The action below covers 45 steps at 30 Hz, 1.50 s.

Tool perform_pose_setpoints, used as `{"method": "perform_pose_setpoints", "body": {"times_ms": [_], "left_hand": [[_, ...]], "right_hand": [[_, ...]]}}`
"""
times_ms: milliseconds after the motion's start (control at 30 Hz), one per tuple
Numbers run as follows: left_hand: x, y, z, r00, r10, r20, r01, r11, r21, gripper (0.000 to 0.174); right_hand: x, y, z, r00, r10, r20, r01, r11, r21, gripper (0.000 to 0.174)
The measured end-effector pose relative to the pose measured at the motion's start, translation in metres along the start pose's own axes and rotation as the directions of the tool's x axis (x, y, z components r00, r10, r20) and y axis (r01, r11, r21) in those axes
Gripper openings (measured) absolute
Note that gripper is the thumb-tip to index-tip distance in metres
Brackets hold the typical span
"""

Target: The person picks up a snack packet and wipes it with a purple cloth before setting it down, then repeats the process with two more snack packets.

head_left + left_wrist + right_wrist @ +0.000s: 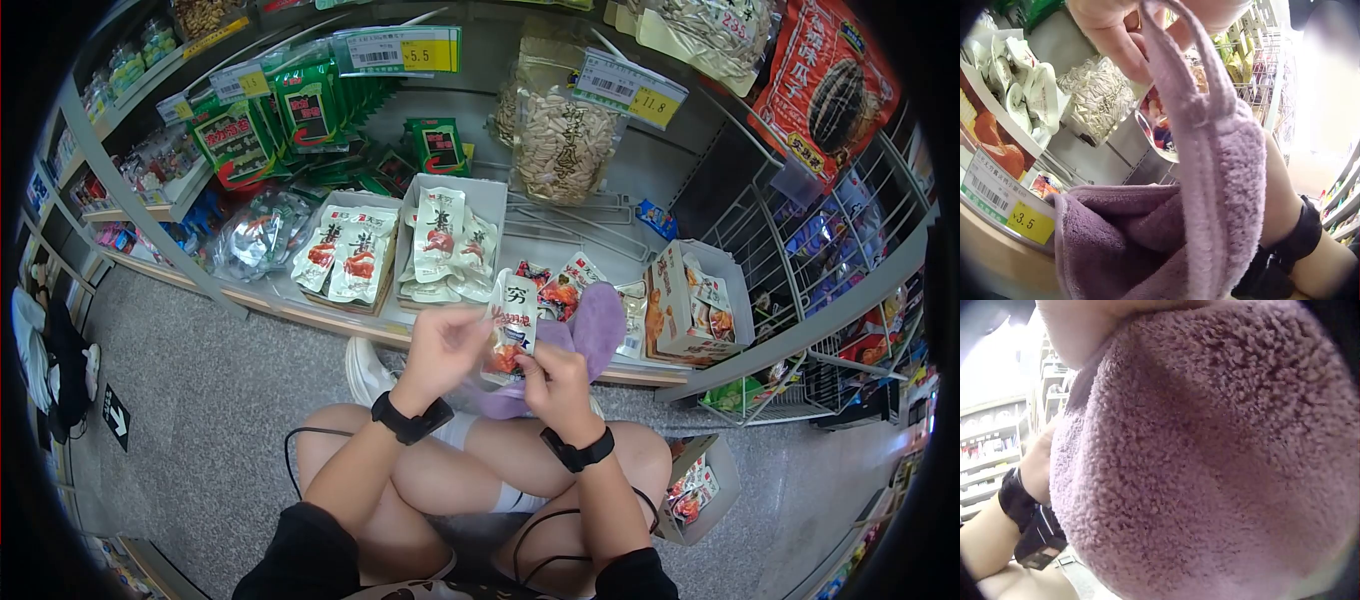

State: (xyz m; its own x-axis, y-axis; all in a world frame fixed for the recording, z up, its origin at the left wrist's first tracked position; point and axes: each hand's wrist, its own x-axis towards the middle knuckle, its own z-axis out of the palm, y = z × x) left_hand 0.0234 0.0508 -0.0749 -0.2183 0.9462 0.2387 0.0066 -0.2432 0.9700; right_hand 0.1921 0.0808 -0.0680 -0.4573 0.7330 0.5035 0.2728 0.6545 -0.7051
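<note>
A white snack packet (512,320) with red print is held upright between the two hands. My left hand (440,350) has its fingertips at the packet's left edge, slightly blurred. The right hand (562,392) pinches its lower right edge between thumb and finger. A fluffy purple cloth (598,320) hangs behind and below the hands. In the left wrist view the cloth's loop (1216,69) crosses in front of the left hand (1113,31), partly covering the packet (1159,125). Cloth (1210,456) fills most of the right wrist view, hiding the fingers' grip.
Boxes of white packets (450,240) stand on the low shelf, with an open carton (700,305) to their right. Green packs (310,110) hang behind. Another carton (705,490) sits on the floor beside the right knee. A wire rack (800,340) stands at right.
</note>
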Motion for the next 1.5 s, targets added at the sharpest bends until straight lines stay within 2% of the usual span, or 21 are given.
{"method": "perform_pose_setpoints", "body": {"times_ms": [67,167,267,367,467,567,633,733,767,867,933,967,1033,1100,1167,1300,1500], "left_hand": [[0.001,0.000,0.001,0.999,0.034,-0.018,-0.034,0.999,0.005,0.016],[-0.001,0.002,0.004,0.997,0.059,-0.051,-0.056,0.997,0.051,0.012],[-0.003,-0.001,0.008,0.997,0.050,-0.060,-0.041,0.989,0.143,0.006],[-0.005,-0.005,0.010,0.994,0.080,-0.070,-0.063,0.975,0.215,0.004],[-0.006,-0.008,0.013,0.988,0.147,-0.052,-0.124,0.945,0.304,0.008],[-0.005,-0.014,0.012,0.985,0.169,-0.036,-0.148,0.932,0.331,0.011],[-0.006,-0.013,0.012,0.984,0.177,-0.027,-0.154,0.914,0.375,0.011],[-0.008,-0.012,0.014,0.964,0.265,-0.021,-0.239,0.900,0.366,0.010],[-0.007,-0.012,0.015,0.972,0.231,-0.047,-0.205,0.927,0.315,0.008],[-0.005,-0.007,0.017,0.991,0.088,-0.096,-0.077,0.991,0.113,0.007],[-0.004,0.002,0.016,0.995,-0.053,-0.089,0.046,0.995,-0.083,0.008],[-0.003,0.002,0.014,0.992,-0.063,-0.106,0.054,0.995,-0.085,0.007],[-0.002,0.001,0.009,0.986,-0.085,-0.142,0.073,0.993,-0.091,0.006],[0.000,-0.001,0.005,0.982,-0.091,-0.168,0.061,0.983,-0.175,0.005],[0.002,0.004,0.005,0.975,-0.097,-0.201,0.045,0.968,-0.246,0.007],[0.006,0.006,-0.003,0.968,-0.088,-0.236,0.027,0.969,-0.247,0.010],[0.010,0.005,-0.009,0.956,-0.128,-0.263,0.041,0.949,-0.314,0.010]], "right_hand": [[0.004,-0.005,-0.006,0.993,0.111,0.045,-0.114,0.991,0.067,0.007],[0.008,-0.017,-0.009,0.992,0.113,-0.053,-0.109,0.992,0.062,0.010],[0.005,-0.008,-0.005,0.994,0.092,-0.061,-0.089,0.995,0.049,0.010],[0.002,0.000,0.003,0.983,0.145,-0.116,-0.142,0.989,0.037,0.011],[0.001,0.006,0.005,0.977,0.173,-0.125,-0.159,0.981,0.110,0.011],[0.000,0.004,0.001,0.966,0.258,-0.020,-0.248,0.944,0.219,0.011],[0.000,0.007,0.003,0.968,0.248,-0.033,-0.229,0.931,0.284,0.012],[0.002,0.010,0.009,0.959,0.257,-0.119,-0.180,0.877,0.445,0.014],[0.003,0.010,0.011,0.951,0.267,-0.157,-0.155,0.849,0.506,0.015],[0.005,0.002,-0.005,0.906,0.419,-0.058,-0.357,0.831,0.426,0.015],[0.012,-0.013,-0.020,0.928,0.337,-0.159,-0.280,0.912,0.298,0.016],[0.015,-0.021,-0.028,0.935,0.290,-0.203,-0.242,0.943,0.229,0.018],[0.013,-0.029,-0.048,0.969,0.024,-0.247,-0.008,0.998,0.066,0.019],[0.009,-0.042,-0.064,0.931,-0.248,-0.267,0.209,0.964,-0.167,0.023],[0.003,-0.056,-0.076,0.828,-0.508,-0.237,0.371,0.813,-0.449,0.028],[-0.021,-0.078,-0.084,0.856,-0.482,-0.187,0.350,0.807,-0.475,0.027],[-0.023,-0.091,-0.084,0.825,-0.511,-0.239,0.359,0.802,-0.477,0.021]]}}
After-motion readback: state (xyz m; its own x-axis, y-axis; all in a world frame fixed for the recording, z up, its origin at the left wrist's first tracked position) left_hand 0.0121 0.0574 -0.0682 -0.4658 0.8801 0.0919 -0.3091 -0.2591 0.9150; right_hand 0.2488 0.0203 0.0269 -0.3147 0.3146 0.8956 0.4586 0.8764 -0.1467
